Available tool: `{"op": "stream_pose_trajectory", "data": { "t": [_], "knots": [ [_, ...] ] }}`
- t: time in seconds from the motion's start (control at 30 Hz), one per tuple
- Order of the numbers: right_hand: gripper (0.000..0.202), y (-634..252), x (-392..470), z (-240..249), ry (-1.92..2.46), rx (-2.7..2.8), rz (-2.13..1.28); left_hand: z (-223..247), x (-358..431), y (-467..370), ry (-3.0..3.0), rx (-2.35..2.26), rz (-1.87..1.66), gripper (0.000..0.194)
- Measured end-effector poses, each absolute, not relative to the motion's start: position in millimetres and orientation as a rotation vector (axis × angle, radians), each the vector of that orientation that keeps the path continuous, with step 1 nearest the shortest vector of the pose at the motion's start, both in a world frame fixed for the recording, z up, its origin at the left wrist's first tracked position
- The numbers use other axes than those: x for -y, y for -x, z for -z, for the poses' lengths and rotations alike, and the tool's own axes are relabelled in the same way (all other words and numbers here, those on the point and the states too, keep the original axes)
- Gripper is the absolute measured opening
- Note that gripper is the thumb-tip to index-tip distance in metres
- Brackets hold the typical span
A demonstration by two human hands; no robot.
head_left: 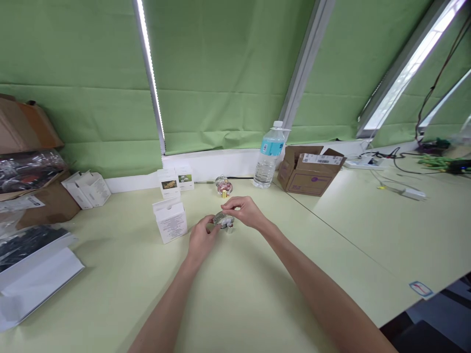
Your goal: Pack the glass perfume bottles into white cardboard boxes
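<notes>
My left hand [201,239] grips the side of a small clear and silvery bundle [225,220] with a short shiny metal cylinder [230,229] at its lower right. The bundle's exact kind is too small to tell. Above its top right, my right hand [243,211] has thumb and fingertips closed in a pinch; whatever lies between them is too fine to make out. Behind the hands lies a similar pinkish bundle [224,186] with a gold cylinder [224,194]. To the left stands a white printed carton [170,223], its top flap raised.
Two small white picture boxes [169,184] stand behind the carton. A water bottle [268,159] and an opened brown cardboard box [311,174] are at the back right. Farther right lie a power strip [364,163] and cables. Larger boxes [47,198] and white packaging [40,289] crowd the left.
</notes>
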State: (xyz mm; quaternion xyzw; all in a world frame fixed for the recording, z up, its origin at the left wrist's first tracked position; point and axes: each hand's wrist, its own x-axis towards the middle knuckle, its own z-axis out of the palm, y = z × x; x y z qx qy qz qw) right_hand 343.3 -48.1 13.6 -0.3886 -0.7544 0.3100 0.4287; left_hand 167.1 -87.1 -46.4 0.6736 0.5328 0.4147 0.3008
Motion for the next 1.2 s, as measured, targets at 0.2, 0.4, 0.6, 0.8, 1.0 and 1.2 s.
{"op": "stream_pose_trajectory", "data": {
  "t": [0.2, 0.4, 0.6, 0.8, 1.0, 1.2],
  "knots": [
    [0.015, -345, 50, -9, 1.009, 1.838, -0.726, 46, 87, -167, -1.780, -1.414, -1.100, 0.031],
    [0.025, -351, 56, -13, 1.040, 1.874, -0.813, 46, 87, -167, -1.791, -1.419, -1.095, 0.031],
    [0.030, -353, 54, -12, 1.102, 1.931, -0.761, 45, 86, -167, -1.788, -1.412, -1.092, 0.030],
    [0.021, -350, 56, -17, 1.082, 2.078, -0.537, 46, 87, -167, -1.788, -1.427, -1.104, 0.028],
    [0.024, -342, 67, -27, 1.281, 2.134, -0.360, 44, 89, -168, -1.767, -1.426, -1.111, 0.029],
    [0.030, -330, 78, -31, 1.461, 2.077, -0.303, 42, 91, -167, -1.776, -1.427, -1.097, 0.028]
  ]
}}
